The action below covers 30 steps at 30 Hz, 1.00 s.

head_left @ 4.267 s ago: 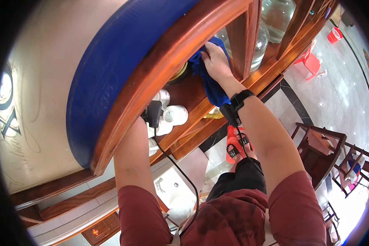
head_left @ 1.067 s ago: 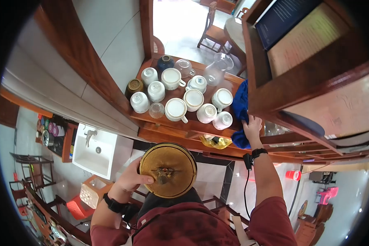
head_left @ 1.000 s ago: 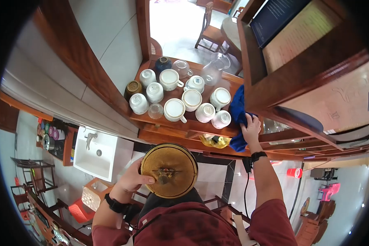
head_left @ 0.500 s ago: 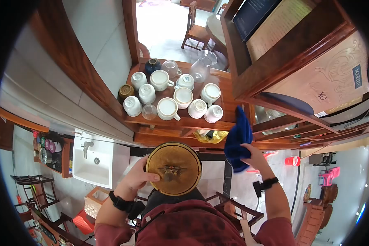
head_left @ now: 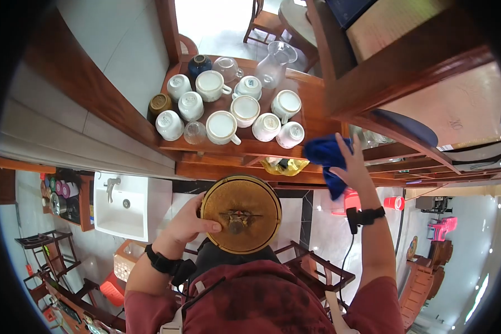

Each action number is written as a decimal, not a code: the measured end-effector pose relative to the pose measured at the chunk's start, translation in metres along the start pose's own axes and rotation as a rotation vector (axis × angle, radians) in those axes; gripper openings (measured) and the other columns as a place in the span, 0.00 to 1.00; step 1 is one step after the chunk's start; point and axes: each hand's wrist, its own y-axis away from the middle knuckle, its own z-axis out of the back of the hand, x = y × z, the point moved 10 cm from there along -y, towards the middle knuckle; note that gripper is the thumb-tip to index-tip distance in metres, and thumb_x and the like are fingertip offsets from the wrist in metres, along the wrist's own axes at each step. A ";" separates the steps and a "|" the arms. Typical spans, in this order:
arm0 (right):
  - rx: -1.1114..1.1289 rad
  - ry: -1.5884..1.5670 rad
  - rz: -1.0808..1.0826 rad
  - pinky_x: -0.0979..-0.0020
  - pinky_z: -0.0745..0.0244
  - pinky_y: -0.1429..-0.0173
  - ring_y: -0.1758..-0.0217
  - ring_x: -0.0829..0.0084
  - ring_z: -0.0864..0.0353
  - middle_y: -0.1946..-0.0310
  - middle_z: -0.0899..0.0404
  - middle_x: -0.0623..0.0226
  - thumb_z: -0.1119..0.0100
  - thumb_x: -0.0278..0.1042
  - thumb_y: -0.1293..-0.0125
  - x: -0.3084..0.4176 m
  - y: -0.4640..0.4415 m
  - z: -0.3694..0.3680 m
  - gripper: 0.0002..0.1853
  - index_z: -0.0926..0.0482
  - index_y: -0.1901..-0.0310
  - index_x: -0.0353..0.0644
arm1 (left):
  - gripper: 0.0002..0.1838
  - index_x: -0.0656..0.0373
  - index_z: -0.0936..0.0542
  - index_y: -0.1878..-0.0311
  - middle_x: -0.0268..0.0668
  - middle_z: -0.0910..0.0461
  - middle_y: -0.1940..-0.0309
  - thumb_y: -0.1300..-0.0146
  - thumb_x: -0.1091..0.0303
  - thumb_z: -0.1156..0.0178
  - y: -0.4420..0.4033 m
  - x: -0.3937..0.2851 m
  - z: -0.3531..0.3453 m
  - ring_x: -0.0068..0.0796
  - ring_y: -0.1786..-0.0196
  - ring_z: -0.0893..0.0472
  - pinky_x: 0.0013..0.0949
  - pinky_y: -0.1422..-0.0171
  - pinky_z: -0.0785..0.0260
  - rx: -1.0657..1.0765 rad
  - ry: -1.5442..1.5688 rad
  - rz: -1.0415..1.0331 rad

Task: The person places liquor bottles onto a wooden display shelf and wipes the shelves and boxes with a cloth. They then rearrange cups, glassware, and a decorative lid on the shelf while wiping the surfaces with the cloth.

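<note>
My left hand (head_left: 189,221) grips the left edge of a round, flat golden-brown disc (head_left: 256,222) with a dark rim and a worn emblem in its middle. Its thumb lies on the face; the other fingers are hidden behind. The disc is upright before my waist. At the right, my right hand (head_left: 352,167) has its fingers spread over a crumpled dark blue cloth (head_left: 320,152). The cloth lies against the front edge of the wooden shelf (head_left: 312,119), one end hanging down. Between thumb and fingers the cloth still touches the hand.
Upside-down white cups (head_left: 221,127) and several glasses stand on the shelf, with a clear glass vase (head_left: 274,64) at the back. A yellow bag (head_left: 284,166) sits in the compartment below. A wooden cabinet (head_left: 406,72) overhangs at right; a white sink (head_left: 122,209) is at left.
My right hand has moved up to the shelf edge with the blue cloth, and its fingers have spread from their grip. My left hand still holds the disc, slightly higher in view.
</note>
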 end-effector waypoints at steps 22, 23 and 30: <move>0.005 0.208 0.150 0.52 0.40 0.27 0.30 0.36 0.39 0.31 0.42 0.35 0.46 0.35 0.31 -0.106 -0.264 -0.086 0.28 0.38 0.30 0.51 | 0.52 0.68 0.36 0.31 0.40 0.25 0.39 0.63 0.73 0.20 0.038 0.023 0.055 0.33 0.37 0.25 0.36 0.31 0.35 -0.318 0.109 -0.100; -0.037 0.233 0.158 0.52 0.39 0.27 0.30 0.37 0.39 0.32 0.40 0.35 0.46 0.37 0.31 -0.118 -0.278 -0.084 0.28 0.38 0.30 0.52 | 0.52 0.68 0.36 0.31 0.40 0.25 0.39 0.63 0.73 0.19 0.038 0.029 0.057 0.33 0.37 0.25 0.36 0.31 0.34 -0.345 0.106 -0.077; -0.087 0.238 0.053 0.52 0.40 0.27 0.29 0.38 0.39 0.32 0.40 0.34 0.38 0.54 0.35 -0.124 -0.263 -0.074 0.37 0.39 0.28 0.54 | 0.52 0.69 0.36 0.31 0.41 0.24 0.40 0.63 0.74 0.19 0.035 0.040 0.046 0.33 0.38 0.24 0.37 0.32 0.33 -0.335 0.129 -0.072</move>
